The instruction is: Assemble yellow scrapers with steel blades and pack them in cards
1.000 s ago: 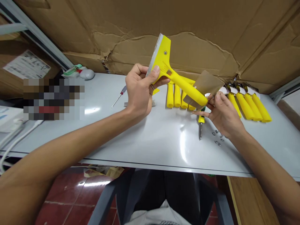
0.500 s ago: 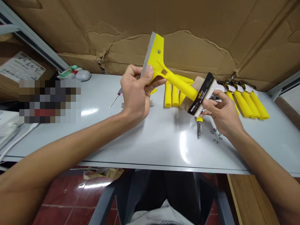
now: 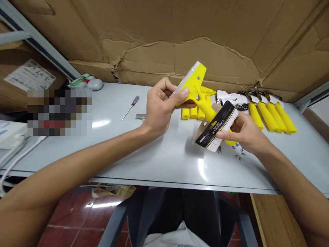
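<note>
Yellow scraper point(image 3: 195, 85) is up off the desk point(image 3: 159, 161), about mid-length, blade end tilted up and toward the back edge, handle slanting down to the right. Left hand point(image 3: 159, 108) has the head end pinched, thumb on the yellow face, other fingers behind. Reads as the steadying grip: leaves the handle free for the other side. Fingers sit close by the grey edge strip, so slipping there might hurt if it's sharp.

Right hand point(image 3: 246, 133) grips the printed card point(image 3: 218, 125) by its white end, thumb on the front. Handle runs behind the printed panel; a flap shows on the far side, so it looks sandwiched. Can't see if the right fingers also bear on the handle.

Rest of the layout looks deliberate. Carded scrapers point(image 3: 273, 116) fan out near the back right corner, handles toward the front edge, probably parked apart from the bare yellow handles point(image 3: 193, 113) nearer mid-desk. Loose small metal parts point(image 3: 239, 152) lie below the right hand, likely for easy reach. Screwdriver point(image 3: 131, 106) lies left of the left hand, tip angled to the front edge.
</note>
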### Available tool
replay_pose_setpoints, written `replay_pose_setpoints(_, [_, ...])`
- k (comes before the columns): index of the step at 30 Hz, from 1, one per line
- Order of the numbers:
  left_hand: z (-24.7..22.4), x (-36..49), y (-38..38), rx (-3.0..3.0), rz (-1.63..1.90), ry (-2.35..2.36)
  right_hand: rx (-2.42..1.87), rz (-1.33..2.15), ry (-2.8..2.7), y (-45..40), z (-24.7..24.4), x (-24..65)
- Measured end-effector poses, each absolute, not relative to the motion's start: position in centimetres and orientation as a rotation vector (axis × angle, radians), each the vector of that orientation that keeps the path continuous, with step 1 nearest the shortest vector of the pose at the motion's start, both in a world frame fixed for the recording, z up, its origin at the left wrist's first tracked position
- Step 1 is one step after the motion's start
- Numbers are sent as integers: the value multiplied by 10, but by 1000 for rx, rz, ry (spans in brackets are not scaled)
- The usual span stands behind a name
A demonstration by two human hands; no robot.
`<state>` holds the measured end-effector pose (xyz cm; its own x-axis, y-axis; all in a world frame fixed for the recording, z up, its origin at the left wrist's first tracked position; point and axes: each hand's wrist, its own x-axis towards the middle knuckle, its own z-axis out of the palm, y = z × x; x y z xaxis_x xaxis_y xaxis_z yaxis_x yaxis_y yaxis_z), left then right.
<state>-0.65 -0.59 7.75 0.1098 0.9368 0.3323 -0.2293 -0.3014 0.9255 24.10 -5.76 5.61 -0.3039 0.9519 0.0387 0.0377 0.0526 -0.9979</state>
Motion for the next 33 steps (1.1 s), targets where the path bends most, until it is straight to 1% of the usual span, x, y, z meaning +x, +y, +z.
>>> replay_pose_setpoints(3, [70, -5, -9, 1446, 1370, 617, -999, 1435, -1464, -58, 58, 240])
replay_pose_setpoints(12, [58, -3, -35, 1838, 1073, 603, -961, 1540, -1464, -62, 62, 231])
replay_pose_setpoints(16, [61, -3, -37, 1815, 1030, 688, -1025, 1535, -1451, -67, 69, 225])
replay_pose_setpoints(20, [63, -2, -29, 1619, 913, 805, -1052, 1534, -1429, -68, 69, 224])
replay_pose_setpoints(22, [61, -1, -22, 1516, 946, 847, -1071, 1524, -1421, -67, 70, 227])
replay_pose_setpoints(27, [54, -2, -1, 1313, 1202, 916, -1142, 1618, -1572, -60, 83, 246])
replay_pose_setpoints(33, [47, -2, 9, 1294, 1373, 952, -1202, 1608, -1751, -53, 93, 276])
